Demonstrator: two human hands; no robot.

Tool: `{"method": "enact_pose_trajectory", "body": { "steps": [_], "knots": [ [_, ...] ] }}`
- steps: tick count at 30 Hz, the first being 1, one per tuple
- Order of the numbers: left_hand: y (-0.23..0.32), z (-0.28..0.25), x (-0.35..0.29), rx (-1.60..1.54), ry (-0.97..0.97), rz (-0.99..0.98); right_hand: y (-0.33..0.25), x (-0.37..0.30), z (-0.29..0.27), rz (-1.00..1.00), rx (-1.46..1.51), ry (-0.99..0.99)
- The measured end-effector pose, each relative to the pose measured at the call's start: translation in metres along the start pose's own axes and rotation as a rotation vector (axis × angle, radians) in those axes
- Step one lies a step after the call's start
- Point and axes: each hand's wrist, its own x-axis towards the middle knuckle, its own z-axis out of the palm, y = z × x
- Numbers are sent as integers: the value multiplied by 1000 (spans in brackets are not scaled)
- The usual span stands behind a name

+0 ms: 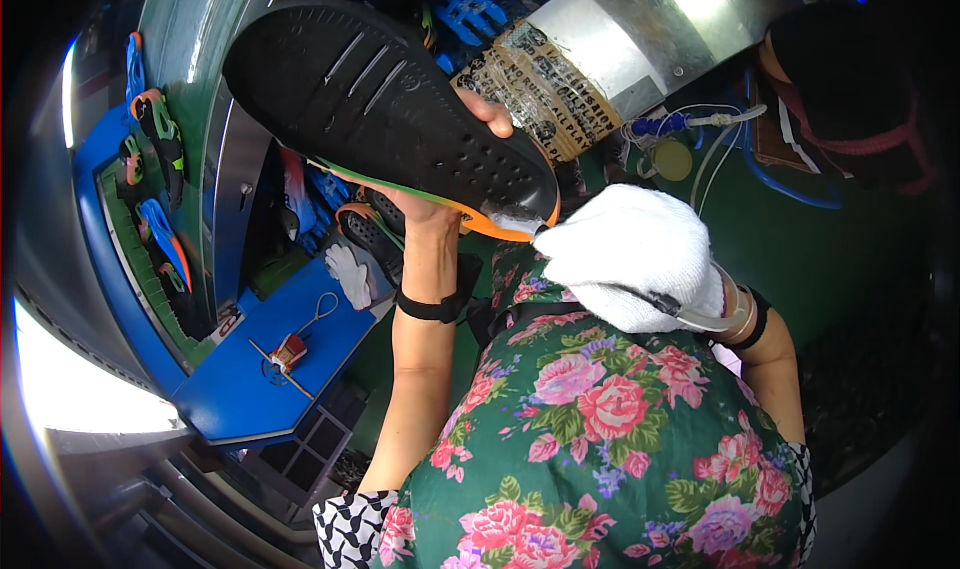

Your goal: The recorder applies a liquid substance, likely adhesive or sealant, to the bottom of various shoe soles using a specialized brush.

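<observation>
My left hand (pixel 425 205) is closed around a large black shoe sole (pixel 350 89), gripping it from beneath, with fingertips showing over its far edge. The sole is tilted, its broad end toward the upper left. It has three slots, rows of small bumps and an orange and green rim. A pale, shiny patch (pixel 512 219) lies at its narrow end. My right hand (pixel 635 254), in a white knitted glove, is closed beside that end. A small dark tip shows at its fingers; what it holds is mostly hidden. A clear tube (pixel 705 321) runs along the glove to the wrist.
A blue table (pixel 225 394) at the left carries a white glove (pixel 350 274) and a red-and-white roll on a stick (pixel 288 353). Black clogs (pixel 372 231) sit behind my left wrist. Colourful shoes (pixel 160 139) stand on a green belt. A taped metal machine (pixel 545 89) is ahead.
</observation>
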Motion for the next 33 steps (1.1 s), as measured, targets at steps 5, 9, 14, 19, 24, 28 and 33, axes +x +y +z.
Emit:
{"method": "enact_pose_trajectory", "body": {
  "steps": [5, 9, 14, 19, 24, 28, 33],
  "knots": [
    [-1, 2, 2, -49, -4, 13, -3, 7, -13, 105, 257, -33],
    [0, 4, 4, -41, 5, 19, 0, 4, -15, 59, 81, -22],
    [1, 1, 0, 38, 41, -51, 4, -3, 0, -37, 114, -52],
    [2, -4, 1, -19, -1, -163, 9, 0, -15, 69, 252, -85],
    [5, -7, 7, -114, -11, -294, 16, -15, 2, -116, 10, -138],
    [5, -3, 0, -164, 28, -423, 17, -7, -9, -8, 402, -210],
    [6, -7, 13, -66, 54, -562, 24, -5, -6, -142, 58, -149]
  ]
}}
